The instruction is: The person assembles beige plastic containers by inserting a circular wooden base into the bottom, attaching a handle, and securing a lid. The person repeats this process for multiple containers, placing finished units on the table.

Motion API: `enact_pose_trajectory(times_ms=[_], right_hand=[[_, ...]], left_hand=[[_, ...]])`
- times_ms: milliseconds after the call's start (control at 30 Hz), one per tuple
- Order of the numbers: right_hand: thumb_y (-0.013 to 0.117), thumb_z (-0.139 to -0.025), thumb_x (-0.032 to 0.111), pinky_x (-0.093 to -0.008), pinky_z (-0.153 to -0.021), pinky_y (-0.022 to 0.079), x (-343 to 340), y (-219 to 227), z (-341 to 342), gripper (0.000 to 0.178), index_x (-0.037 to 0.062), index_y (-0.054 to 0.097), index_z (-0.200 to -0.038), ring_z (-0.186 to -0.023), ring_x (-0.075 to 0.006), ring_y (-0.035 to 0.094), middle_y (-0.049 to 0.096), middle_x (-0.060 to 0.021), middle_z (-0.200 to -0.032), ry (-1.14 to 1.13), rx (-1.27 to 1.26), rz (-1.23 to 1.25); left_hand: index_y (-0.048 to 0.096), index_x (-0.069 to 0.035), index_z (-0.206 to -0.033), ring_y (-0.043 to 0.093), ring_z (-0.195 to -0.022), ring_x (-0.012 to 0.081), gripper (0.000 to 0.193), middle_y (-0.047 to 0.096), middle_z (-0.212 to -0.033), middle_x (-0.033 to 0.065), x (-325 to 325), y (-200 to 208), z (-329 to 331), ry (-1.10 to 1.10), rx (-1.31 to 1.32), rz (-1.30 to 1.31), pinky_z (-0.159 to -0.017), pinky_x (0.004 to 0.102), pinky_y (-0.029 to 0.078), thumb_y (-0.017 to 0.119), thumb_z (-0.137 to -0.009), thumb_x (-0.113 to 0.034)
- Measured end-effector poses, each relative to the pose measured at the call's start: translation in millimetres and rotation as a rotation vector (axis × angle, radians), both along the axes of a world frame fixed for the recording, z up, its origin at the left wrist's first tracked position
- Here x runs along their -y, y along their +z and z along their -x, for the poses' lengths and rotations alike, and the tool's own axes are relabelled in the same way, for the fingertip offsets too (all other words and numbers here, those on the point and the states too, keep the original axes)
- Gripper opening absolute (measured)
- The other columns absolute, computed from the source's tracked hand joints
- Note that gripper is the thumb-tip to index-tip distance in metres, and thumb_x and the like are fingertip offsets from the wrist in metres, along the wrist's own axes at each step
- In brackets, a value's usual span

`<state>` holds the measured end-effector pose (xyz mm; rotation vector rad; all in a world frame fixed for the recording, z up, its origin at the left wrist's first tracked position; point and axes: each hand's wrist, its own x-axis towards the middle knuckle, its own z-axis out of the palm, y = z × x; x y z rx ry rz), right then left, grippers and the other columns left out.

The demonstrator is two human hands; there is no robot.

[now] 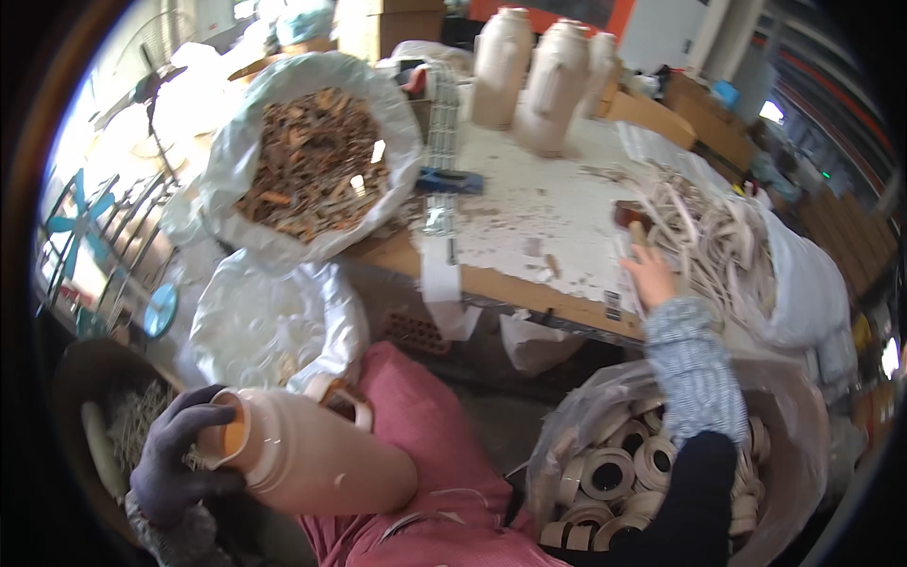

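Note:
My left hand (pixel 179 454), in a grey glove, grips the open rim of a pale beige thermos jug body (pixel 316 454). The jug lies tilted across my lap, its mouth to the left and its side handle facing up; the inside shows orange near the mouth. My right hand (pixel 652 276), bare with a grey knitted sleeve, reaches to the table's right side. Its fingers close on a small tan-handled tool (pixel 639 232) with a dark red-brown end, beside a heap of beige strips (pixel 704 231). The tool's exact kind is unclear.
Several beige jugs (pixel 550 90) stand at the table's back. A white sack of brown scraps (pixel 316 165) is at the left, above a bag of clear pieces (pixel 269 331). A lined bin of beige rings (pixel 607 474) sits below my right arm. Debris dots the tabletop (pixel 510 222).

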<state>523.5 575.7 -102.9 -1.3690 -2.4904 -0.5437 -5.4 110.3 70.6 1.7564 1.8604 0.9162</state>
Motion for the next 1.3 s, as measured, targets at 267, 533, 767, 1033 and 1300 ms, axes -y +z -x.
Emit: enact_pose_trajectory(times_ms=[267,533,767,1033,1300], right_hand=[[0.062,-0.068,0.003,-0.0463,-0.096,0.044,-44.3,46.0,-52.0,0.012,0.0057,0.058,-0.078,-0.111,-0.0368,0.055,0.062,-0.0131,-0.105,0.395,0.108,-0.277],[0.049,-0.099,0.027,-0.028,-0.042,0.043,105.1,58.1,137.6,0.031,0.0013,0.046,-0.115,-0.043,-0.0087,0.044,0.049,-0.0005,-0.057,0.305,-1.539,0.42],[0.041,-0.097,0.015,-0.0244,-0.043,0.029,317.5,11.1,291.6,0.027,-0.0016,0.051,-0.116,-0.039,-0.0058,0.028,0.034,0.0046,-0.048,0.557,-1.995,1.458],[0.038,-0.097,0.008,-0.0208,-0.044,0.027,344.2,22.0,299.5,0.026,-0.0002,0.051,-0.118,-0.042,-0.0037,0.031,0.039,0.004,-0.053,0.542,-1.377,1.799],[0.044,-0.095,0.007,-0.0196,-0.042,0.025,355.9,24.8,304.3,0.024,0.0017,0.052,-0.117,-0.044,-0.0013,0.032,0.04,0.0071,-0.057,0.564,-1.479,1.881]], left_hand=[[0.07,-0.01,-0.088,0.048,-0.125,0.0394,0.028,0.057,-0.126,0.0179,-17.7,-13.4,-12.0,0.044,-0.434,-0.381,-0.098,0.0505,0.041,0.085,-0.065,-0.019],[0.065,-0.015,-0.084,0.065,-0.075,0.0199,0.012,0.065,-0.085,0.002,24.7,-50.6,-93.5,-0.28,-0.683,-0.452,-0.071,0.0378,0.054,0.071,-0.074,-0.019],[0.062,-0.011,-0.094,0.064,-0.082,0.0203,0.019,0.064,-0.092,0.0045,23.8,-90.4,-99.3,-0.418,-0.542,-0.496,-0.076,0.0366,0.053,0.068,-0.079,-0.022],[0.059,-0.006,-0.105,0.063,-0.089,0.0207,0.029,0.063,-0.1,0.0074,2.7,-128.0,-127.3,-0.436,-0.413,-0.543,-0.082,0.0354,0.051,0.064,-0.084,-0.025],[0.057,-0.002,-0.116,0.062,-0.097,0.0212,0.039,0.062,-0.108,0.0102,43.4,-105.6,-103.9,-0.04,-0.033,-0.699,-0.088,0.0341,0.049,0.061,-0.089,-0.029]])
